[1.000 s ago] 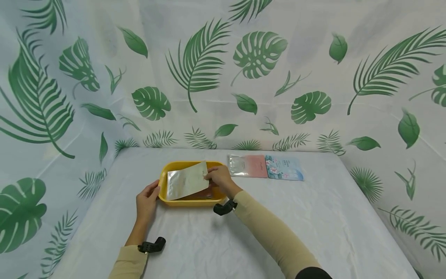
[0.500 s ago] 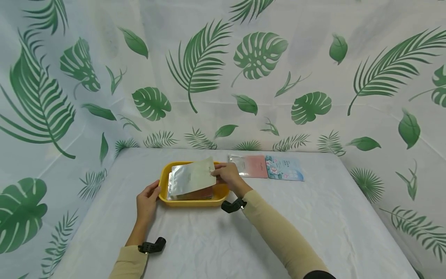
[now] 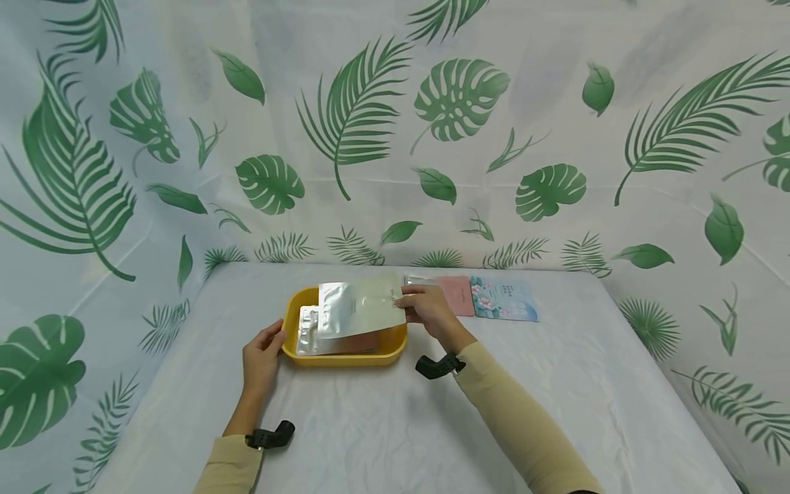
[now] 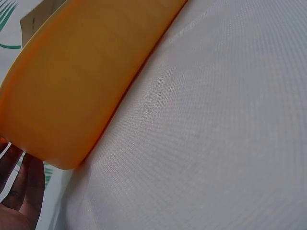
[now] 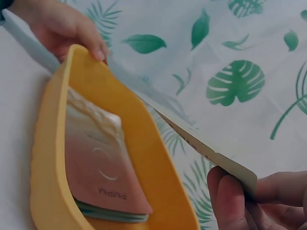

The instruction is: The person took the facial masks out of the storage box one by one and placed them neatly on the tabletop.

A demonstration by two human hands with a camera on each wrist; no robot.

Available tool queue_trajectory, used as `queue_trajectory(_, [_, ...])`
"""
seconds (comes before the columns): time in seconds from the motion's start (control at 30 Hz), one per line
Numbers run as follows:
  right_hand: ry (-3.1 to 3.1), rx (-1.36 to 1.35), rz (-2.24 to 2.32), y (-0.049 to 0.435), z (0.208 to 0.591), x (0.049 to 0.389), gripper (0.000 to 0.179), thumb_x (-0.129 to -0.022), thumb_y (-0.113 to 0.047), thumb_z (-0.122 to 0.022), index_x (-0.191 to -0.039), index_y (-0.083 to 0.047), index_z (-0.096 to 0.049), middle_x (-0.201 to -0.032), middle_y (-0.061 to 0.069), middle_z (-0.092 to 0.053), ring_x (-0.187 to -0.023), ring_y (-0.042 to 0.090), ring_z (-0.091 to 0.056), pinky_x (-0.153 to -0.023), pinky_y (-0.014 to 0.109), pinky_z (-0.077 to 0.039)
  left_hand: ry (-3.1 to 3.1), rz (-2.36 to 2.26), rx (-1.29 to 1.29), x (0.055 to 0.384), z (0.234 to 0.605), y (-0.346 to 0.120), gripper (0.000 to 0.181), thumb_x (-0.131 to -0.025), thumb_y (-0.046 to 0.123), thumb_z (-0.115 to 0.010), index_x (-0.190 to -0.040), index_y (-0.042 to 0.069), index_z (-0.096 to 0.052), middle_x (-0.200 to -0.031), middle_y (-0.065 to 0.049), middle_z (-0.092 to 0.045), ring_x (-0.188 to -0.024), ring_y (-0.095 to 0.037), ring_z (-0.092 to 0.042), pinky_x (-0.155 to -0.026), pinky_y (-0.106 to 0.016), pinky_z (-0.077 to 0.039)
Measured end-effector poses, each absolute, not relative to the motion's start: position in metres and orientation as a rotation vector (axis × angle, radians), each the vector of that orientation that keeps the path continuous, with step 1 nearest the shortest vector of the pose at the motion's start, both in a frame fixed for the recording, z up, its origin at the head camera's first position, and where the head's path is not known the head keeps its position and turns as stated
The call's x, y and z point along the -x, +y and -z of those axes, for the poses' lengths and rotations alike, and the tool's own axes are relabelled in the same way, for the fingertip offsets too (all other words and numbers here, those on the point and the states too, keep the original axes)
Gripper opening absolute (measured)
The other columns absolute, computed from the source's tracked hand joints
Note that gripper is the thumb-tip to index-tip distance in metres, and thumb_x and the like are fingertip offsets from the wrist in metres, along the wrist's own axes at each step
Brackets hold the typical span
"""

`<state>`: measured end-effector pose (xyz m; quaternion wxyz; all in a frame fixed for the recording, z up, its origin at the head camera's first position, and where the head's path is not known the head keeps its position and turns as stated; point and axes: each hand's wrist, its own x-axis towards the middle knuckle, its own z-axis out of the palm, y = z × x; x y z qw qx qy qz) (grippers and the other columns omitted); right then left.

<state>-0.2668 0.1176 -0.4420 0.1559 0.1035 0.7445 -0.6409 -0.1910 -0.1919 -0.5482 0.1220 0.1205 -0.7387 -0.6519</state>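
And here the pale sachet (image 3: 364,307) is being held up over the yellow tray (image 3: 342,360), its right-hand edge pinched between the thumb and fingers of the right hand (image 3: 432,309). Its silver end is pointed left, and in the right wrist view it is seen almost edge-on; whether the tray's far rim is touched by it cannot be told. At the tray's left end, the outside wall is met by the left hand (image 3: 260,360), whose fingers are held fairly straight and slightly spread in the left wrist view. Inside the tray, a pink sachet (image 5: 103,160) is seen lying flat, stacked on something green-edged that is mostly hidden. Over on the white cloth (image 3: 524,412), behind the right hand, a coral sachet (image 3: 458,296) is partly covered from sight, with a blue floral sachet (image 3: 505,299) laid just beside it, to its right. Black bands (image 3: 269,437) are worn on both wrists below beige sleeves (image 3: 524,418), and everything is backed by a leaf-printed curtain (image 3: 376,226).
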Motion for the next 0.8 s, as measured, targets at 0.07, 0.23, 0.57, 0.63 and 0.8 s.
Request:
queue_trajectory(0.07, [2.122, -0.291, 1.844, 0.124, 0.44, 0.265, 0.037, -0.088, -0.007, -0.069, -0.124, -0.004, -0.063, -0.099, 0.01, -0.07, -0.066, 0.015, -0.064, -0.064, 0.023, -0.058, -2.157, 1.903, -0.354, 0.191, 0.549, -0.192, 0.036, -0.1, 0.018, -0.056, -0.132, 0.003, -0.058, -0.134, -0.015, -0.06, -0.098, 0.004, -0.058, -0.078, -0.006, -0.051])
queue_trajectory(0.23, [2.098, -0.248, 1.871, 0.141, 0.437, 0.26, 0.038, -0.089, -0.005, -0.067, -0.126, 0.001, -0.06, -0.087, 0.004, -0.069, -0.062, 0.012, -0.063, -0.06, 0.021, -0.056, -2.151, 1.898, -0.353, 0.191, 0.549, -0.191, 0.036, -0.1, 0.018, -0.056, -0.132, 0.003, -0.059, -0.133, -0.016, -0.061, -0.099, 0.001, -0.059, -0.077, -0.006, -0.051])
queue_trajectory(0.57, [2.07, -0.213, 1.956, 0.183, 0.438, 0.257, 0.044, -0.089, -0.005, -0.066, -0.13, 0.007, -0.055, -0.081, -0.005, -0.069, -0.066, 0.009, -0.067, -0.061, 0.021, -0.057, -2.172, 1.881, -0.335, 0.191, 0.549, -0.191, 0.038, -0.1, 0.022, -0.055, -0.133, 0.004, -0.058, -0.134, -0.016, -0.06, -0.097, 0.007, -0.057, -0.077, -0.006, -0.051])
queue_trajectory(0.63, [2.084, -0.208, 1.954, 0.192, 0.439, 0.257, 0.045, -0.089, -0.005, -0.066, -0.13, 0.008, -0.054, -0.082, -0.005, -0.069, -0.068, 0.009, -0.068, -0.062, 0.021, -0.057, -2.183, 1.87, -0.33, 0.19, 0.549, -0.191, 0.039, -0.1, 0.024, -0.055, -0.134, 0.004, -0.058, -0.135, -0.016, -0.059, -0.097, 0.008, -0.057, -0.077, -0.006, -0.051])
queue_trajectory(0.8, [2.102, -0.239, 1.934, 0.212, 0.444, 0.254, 0.047, -0.09, -0.009, -0.067, -0.133, 0.006, -0.052, -0.086, -0.006, -0.069, -0.072, 0.008, -0.067, -0.063, 0.021, -0.055, -2.179, 1.858, -0.331, 0.19, 0.549, -0.19, 0.04, -0.1, 0.025, -0.054, -0.135, 0.005, -0.057, -0.135, -0.015, -0.06, -0.098, 0.008, -0.057, -0.076, -0.007, -0.052])
